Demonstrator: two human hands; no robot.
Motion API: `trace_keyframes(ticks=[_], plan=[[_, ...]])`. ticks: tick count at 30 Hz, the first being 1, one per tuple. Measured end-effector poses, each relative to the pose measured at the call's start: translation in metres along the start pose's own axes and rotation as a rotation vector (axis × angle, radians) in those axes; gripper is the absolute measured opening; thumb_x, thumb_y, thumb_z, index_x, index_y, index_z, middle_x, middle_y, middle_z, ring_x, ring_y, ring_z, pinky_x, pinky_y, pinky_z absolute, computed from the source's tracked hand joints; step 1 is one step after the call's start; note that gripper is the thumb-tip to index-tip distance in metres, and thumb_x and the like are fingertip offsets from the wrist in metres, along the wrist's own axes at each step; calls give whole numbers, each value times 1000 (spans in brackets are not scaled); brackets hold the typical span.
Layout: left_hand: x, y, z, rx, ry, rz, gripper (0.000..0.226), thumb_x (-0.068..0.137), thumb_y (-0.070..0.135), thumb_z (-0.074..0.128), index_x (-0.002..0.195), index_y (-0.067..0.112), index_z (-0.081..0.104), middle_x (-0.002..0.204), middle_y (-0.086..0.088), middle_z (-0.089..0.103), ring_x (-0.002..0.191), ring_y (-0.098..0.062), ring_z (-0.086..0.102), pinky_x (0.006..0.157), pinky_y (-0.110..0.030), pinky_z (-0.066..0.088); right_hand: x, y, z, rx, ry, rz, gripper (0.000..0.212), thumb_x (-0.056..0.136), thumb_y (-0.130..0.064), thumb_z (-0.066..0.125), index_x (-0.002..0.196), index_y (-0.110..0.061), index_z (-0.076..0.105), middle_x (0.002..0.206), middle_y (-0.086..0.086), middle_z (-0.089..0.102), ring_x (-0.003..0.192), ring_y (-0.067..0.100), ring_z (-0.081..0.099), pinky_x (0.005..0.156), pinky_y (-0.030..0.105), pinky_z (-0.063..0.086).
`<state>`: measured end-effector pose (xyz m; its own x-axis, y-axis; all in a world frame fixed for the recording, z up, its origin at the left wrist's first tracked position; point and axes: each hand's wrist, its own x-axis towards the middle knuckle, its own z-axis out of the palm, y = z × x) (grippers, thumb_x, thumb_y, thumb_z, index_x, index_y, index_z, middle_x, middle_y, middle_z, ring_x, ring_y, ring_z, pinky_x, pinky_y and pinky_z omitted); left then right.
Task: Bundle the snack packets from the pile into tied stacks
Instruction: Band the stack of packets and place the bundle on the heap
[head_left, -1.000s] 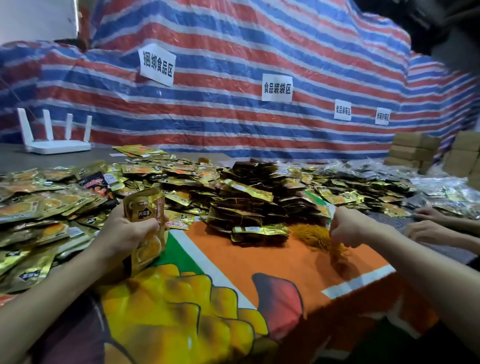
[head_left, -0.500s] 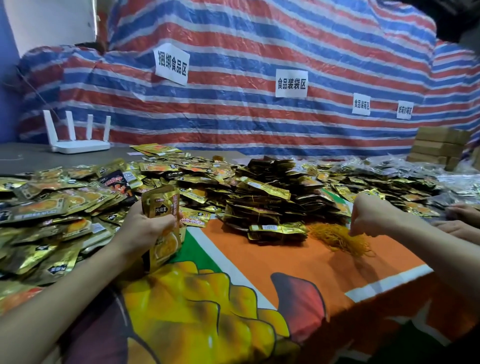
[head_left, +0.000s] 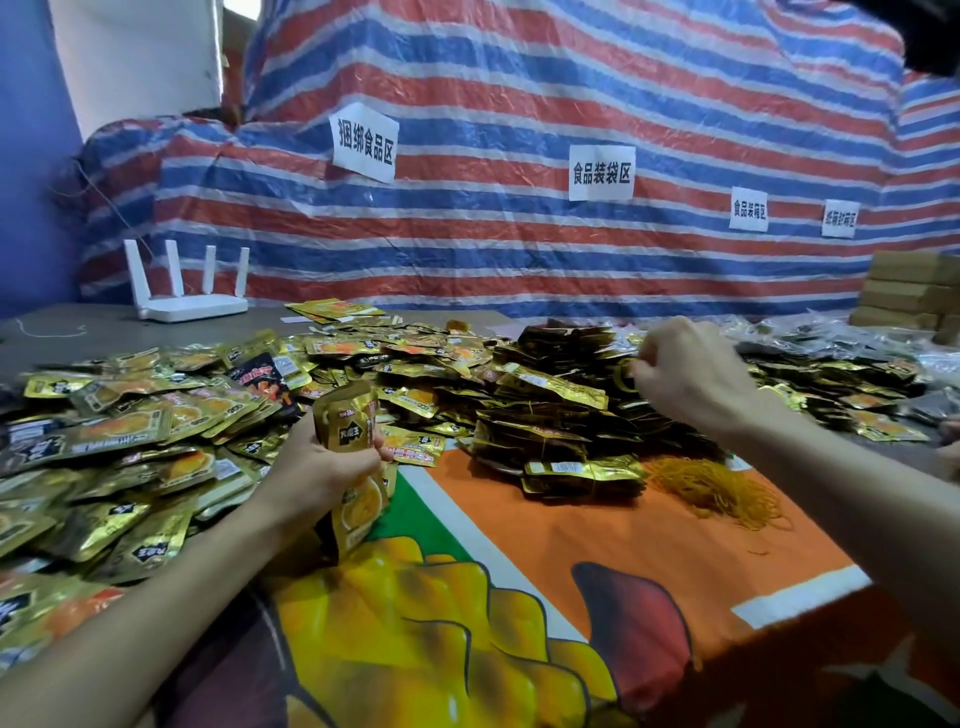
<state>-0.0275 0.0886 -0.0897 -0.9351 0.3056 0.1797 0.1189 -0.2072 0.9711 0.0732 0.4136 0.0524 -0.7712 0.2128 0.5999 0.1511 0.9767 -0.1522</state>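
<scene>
Stack (head_left: 347, 423) stands upright left of centre, left hand (head_left: 314, 470) clamped round it; right hand (head_left: 693, 379), right of centre, pinches a band (head_left: 623, 376); stretch it wide, loop mid-stack, keep edges squared.

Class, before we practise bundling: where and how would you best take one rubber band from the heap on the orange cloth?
Pinch a stray loop at the near right edge of the rubber band heap, coming down from above. There single bands lie apart on the orange cloth; the middle is tangled, and tied bundles crowd its left.
</scene>
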Motion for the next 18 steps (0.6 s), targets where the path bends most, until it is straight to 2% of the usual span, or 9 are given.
trace_keyframes(ticks=[2, 4, 6, 8, 10, 12, 14, 16, 18], plan=[[-7, 8, 5, 37, 3, 9, 93, 52, 36, 92, 135, 10, 58, 131, -22, 64, 124, -43, 59, 107, -61, 44, -1, -36, 7, 199, -43, -74, 18, 91, -10, 63, 80, -7, 77, 77, 6, 72, 67, 18, 66, 60, 31, 57], [-13, 13, 8, 61, 26, 26, 104, 42, 42, 91, 135, 7, 58, 131, -23, 63, 124, -43, 59, 108, -60, 44, -1, -70, 17, 359, -77, -148, 15, 92, -17, 67, 88, -9, 79, 81, 1, 73, 69, 8, 64, 57, 17, 49], [-16, 21, 10, 32, 49, 25, 102, 43, 38, 88, 134, 2, 57, 131, -27, 62, 124, -46, 58, 108, -61, 43, 0, -101, 28, 507, -126, -212, 15, 93, -21, 69, 90, -11, 78, 80, -3, 71, 70, 2, 62, 55, 9, 43], [-15, 27, 6, 15, 109, 2, 89, 55, 25, 87, 135, 0, 56, 133, -28, 61, 125, -46, 57, 108, -60, 43, 1, -129, 40, 655, -177, -242, 15, 93, -23, 70, 92, -12, 79, 77, -9, 69, 67, -1, 60, 53, 6, 40], [-11, 33, -5, -20, 137, -45, 68, 74, 11, 82, 136, -2, 56, 135, -29, 59, 127, -46, 55, 109, -59, 42, -2, -155, 55, 794, -176, -233, 15, 92, -23, 70, 91, -11, 79, 74, -8, 68, 65, 0, 59, 54, 11, 43], [-8, 35, -16, -72, 160, -83, 48, 89, 6, 69, 134, -5, 58, 136, -32, 57, 128, -48, 54, 111, -61, 41, -12, -173, 77, 931, -162, -191, 14, 91, -20, 71, 88, -9, 79, 72, -5, 68, 64, 3, 59, 60, 19, 47], [-7, 43, -25, -110, 133, -122, 47, 78, 9, 73, 123, -5, 68, 129, -31, 62, 116, -48, 61, 109, -60, 44, -23, -180, 100, 1054, -188, -120, 13, 89, -22, 73, 86, -11, 79, 70, -6, 67, 63, 4, 58, 61, 24, 48], [-8, 54, -25, -183, 57, -172, 52, 57, 8, 78, 108, 1, 76, 114, -25, 71, 89, -39, 71, 90, -52, 58, -30, -181, 117, 1095, -228, -84, 12, 87, -26, 77, 80, -16, 79, 68, -6, 67, 64, 6, 58, 62, 34, 50], [-8, 59, -26, -195, -18, -213, 54, 51, 2, 76, 105, 2, 77, 108, -21, 75, 76, -33, 74, 69, -44, 63, -29, -179, 125, 1078, -271, -94, 12, 87, -27, 77, 78, -19, 80, 66, -4, 68, 64, 8, 59, 62, 41, 54]])
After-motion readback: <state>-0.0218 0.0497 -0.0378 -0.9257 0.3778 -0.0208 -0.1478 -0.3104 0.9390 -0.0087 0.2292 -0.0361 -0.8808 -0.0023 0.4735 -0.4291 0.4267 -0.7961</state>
